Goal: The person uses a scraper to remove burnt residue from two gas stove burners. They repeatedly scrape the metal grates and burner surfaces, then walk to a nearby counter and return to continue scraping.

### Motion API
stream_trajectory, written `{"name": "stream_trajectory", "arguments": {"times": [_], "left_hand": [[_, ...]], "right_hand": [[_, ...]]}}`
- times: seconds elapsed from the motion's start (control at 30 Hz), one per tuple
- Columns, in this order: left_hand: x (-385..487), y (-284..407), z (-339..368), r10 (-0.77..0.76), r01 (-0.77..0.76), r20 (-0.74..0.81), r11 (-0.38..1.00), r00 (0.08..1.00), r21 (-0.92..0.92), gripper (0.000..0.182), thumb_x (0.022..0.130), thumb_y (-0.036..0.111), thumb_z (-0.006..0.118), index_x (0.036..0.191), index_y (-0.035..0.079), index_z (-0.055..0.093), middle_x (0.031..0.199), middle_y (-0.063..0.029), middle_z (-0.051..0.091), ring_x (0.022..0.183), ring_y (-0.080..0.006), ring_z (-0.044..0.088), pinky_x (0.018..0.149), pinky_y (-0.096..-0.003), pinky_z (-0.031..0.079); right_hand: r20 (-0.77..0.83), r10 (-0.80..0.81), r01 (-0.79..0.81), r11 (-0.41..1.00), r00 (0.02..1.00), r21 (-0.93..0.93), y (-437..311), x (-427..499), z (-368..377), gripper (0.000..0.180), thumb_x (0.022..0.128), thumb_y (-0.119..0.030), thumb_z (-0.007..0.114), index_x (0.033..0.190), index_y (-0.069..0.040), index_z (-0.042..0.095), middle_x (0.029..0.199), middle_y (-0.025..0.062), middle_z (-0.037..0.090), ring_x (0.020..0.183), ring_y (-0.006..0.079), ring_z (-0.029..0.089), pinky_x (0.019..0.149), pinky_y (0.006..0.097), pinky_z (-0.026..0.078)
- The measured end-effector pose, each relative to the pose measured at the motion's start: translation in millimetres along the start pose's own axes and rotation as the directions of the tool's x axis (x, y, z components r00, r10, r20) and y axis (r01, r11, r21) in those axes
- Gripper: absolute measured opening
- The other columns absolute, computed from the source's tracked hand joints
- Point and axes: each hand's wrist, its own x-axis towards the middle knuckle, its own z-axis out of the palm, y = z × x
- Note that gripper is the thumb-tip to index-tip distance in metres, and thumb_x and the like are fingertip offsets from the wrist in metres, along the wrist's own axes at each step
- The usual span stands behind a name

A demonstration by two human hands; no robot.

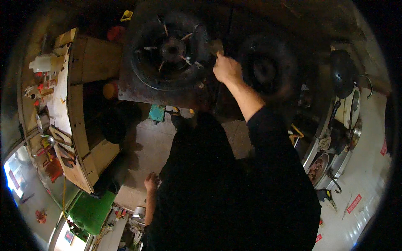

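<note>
My right hand [229, 69] reaches over the dark stove top [144, 98], between two round burners. Its fingers are at a dim brownish object [216, 46]; the poor light hides what it is and whether it is gripped. Left of that hand lies a large gas burner [172, 50] with metal prongs around its centre. The second burner [264, 69], to the right, is very dark. My left hand [152, 181] hangs low beside my body, above the floor, with its fingers curled; nothing shows clearly in it.
Bottles [44, 64] and utensils stand on a worn counter [62, 106] at left. A green bin [91, 210] sits below it. A teal object [157, 113] is by the stove's front edge. On the right are a black wok [341, 73] and a bowl of meat-like food [318, 168].
</note>
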Motion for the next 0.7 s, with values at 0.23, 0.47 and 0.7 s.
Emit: {"name": "stream_trajectory", "arguments": {"times": [0.23, 0.47, 0.7], "left_hand": [[-7.7, 20.2, 5.5, 0.154, -0.153, 0.041, 0.988, 0.987, -0.024, 0.019, 0.081, 0.016, 0.054, 0.092, 0.001, 0.06, 0.078, -0.0088, 0.06, 0.059, -0.0168, 0.056, 0.048, -0.0275, 0.043], [-11.2, 32.1, 5.9, 0.033, -0.023, 0.085, 0.994, 0.996, -0.106, 0.019, 0.081, 0.017, 0.056, 0.092, 0.002, 0.059, 0.073, -0.0089, 0.058, 0.058, -0.0166, 0.054, 0.048, -0.0283, 0.041], [-4.8, 38.5, 1.3, 0.055, -0.052, 0.066, 0.997, 0.996, -0.053, 0.02, 0.081, 0.017, 0.055, 0.093, 0.001, 0.059, 0.077, -0.0096, 0.059, 0.054, -0.0151, 0.052, 0.047, -0.0275, 0.041]], "right_hand": [[-0.017, 0.017, -0.016, 0.999, 1.0, 0.045, -11.9, 3.1, -11.0, 0.043, 0.085, -0.023, 0.044, 0.127, -0.013, 0.045, 0.107, 0.0164, 0.059, 0.099, 0.0328, 0.056, 0.085, 0.0415, 0.044], [-0.122, -0.096, 0.102, 0.994, 0.988, 0.041, -11.4, 18.9, 1.7, 0.057, 0.077, -0.02, 0.053, 0.13, -0.008, 0.036, 0.099, 0.0206, 0.061, 0.089, 0.037, 0.06, 0.078, 0.0437, 0.047], [-0.16, 0.035, -0.033, 0.999, 0.987, 0.016, -11.4, 22.8, 15.1, 0.044, 0.085, -0.022, 0.045, 0.128, -0.016, 0.043, 0.099, 0.022, 0.06, 0.093, 0.0356, 0.058, 0.078, 0.0438, 0.046]]}}
